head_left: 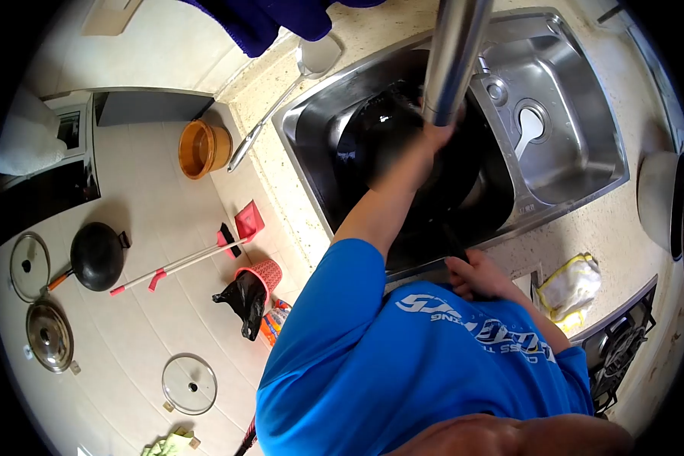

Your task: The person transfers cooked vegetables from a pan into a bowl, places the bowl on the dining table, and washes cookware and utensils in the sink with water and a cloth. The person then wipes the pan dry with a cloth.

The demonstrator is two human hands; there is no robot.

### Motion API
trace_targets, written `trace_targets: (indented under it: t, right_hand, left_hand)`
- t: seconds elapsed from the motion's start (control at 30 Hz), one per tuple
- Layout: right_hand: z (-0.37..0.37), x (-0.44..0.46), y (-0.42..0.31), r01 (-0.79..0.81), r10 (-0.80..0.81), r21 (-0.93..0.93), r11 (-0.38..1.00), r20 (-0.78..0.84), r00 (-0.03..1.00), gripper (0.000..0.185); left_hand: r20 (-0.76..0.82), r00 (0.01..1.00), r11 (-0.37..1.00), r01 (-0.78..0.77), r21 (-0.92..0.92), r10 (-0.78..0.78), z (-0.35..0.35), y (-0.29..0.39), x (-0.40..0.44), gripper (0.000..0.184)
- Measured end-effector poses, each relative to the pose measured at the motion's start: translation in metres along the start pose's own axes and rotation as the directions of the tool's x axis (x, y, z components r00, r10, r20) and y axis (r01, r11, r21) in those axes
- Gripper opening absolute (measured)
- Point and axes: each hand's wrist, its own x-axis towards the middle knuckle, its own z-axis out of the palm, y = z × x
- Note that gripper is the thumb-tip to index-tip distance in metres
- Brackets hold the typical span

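A large black wok [387,152] sits tilted in the left basin of the steel sink [622,171], with wet shine on its inner surface. My left hand [439,135] reaches into the wok, under the faucet [454,68]. The faucet and dark shadow hide its fingers, so what it may hold does not show. Down at the sink's front edge, my right hand [475,273] is closed around the wok's dark handle [454,242].
A white rice paddle [530,129] lies in the right basin. A metal spatula [270,114] rests along the counter's left side. Right of me are a yellow-edged cloth [571,287], a gas stove [619,357] and a pale pot [659,201]. A red bin [263,275] stands on the floor.
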Motion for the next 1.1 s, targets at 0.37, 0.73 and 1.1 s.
trace_targets:
  t: [0.37,0.73,1.1]
  right_hand:
    - [-0.01,0.011,0.013,0.097,-0.12,0.173,0.98,0.125,0.985,0.023]
    - [-0.003,0.005,0.015,0.104,-0.107,0.188,0.977,0.006,0.994,0.026]
    - [0.003,0.01,0.023,0.149,-0.171,0.216,0.965,0.086,0.982,0.024]
  left_hand:
    - [0.766,0.633,0.918,-0.23,0.323,-0.111,-0.106,0.036,-0.024,0.034]
    - [-0.102,0.989,0.851,-0.036,0.523,0.104,-0.014,0.126,0.062,0.068]
    - [0.05,0.966,0.863,-0.251,0.438,0.256,-0.036,0.098,0.057,0.065]
